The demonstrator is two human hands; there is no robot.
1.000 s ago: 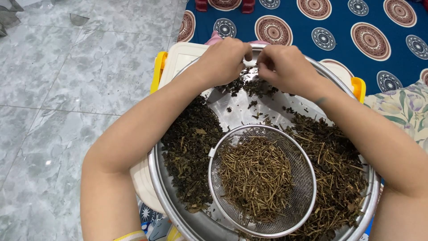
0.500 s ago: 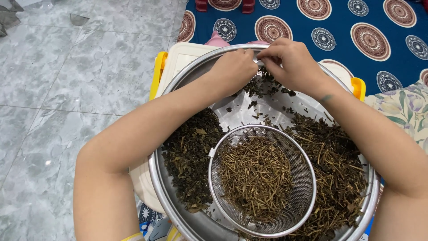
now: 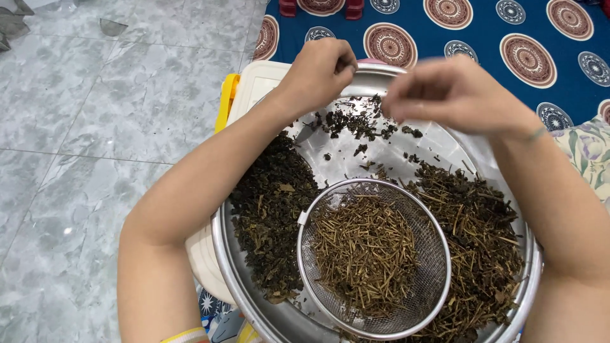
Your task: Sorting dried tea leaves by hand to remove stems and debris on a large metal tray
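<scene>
A wide steel basin (image 3: 225, 260) rests on a white plastic box and holds dried dark tea leaves (image 3: 270, 213) on its left and mixed leaves and stems (image 3: 476, 241) on its right. A round wire sieve (image 3: 438, 267) full of tan stems (image 3: 365, 251) sits in the basin's near middle. My left hand (image 3: 318, 73) hovers over the basin's far rim with fingers pinched together. My right hand (image 3: 448, 92) is blurred, raised above the far side, fingers curled. A small scatter of dark leaf bits (image 3: 362, 124) lies beneath both hands.
The white plastic box (image 3: 254, 86) with yellow clips (image 3: 225, 101) stands on a grey marble floor (image 3: 95, 127). A blue mat with round patterns (image 3: 470, 32) lies beyond the basin. A floral cloth (image 3: 588, 149) shows at the right edge.
Both hands have lifted off the leaf scatter at the far side of the basin and drawn apart, the right one moving right and blurring. The sieve and leaf piles stay put.
</scene>
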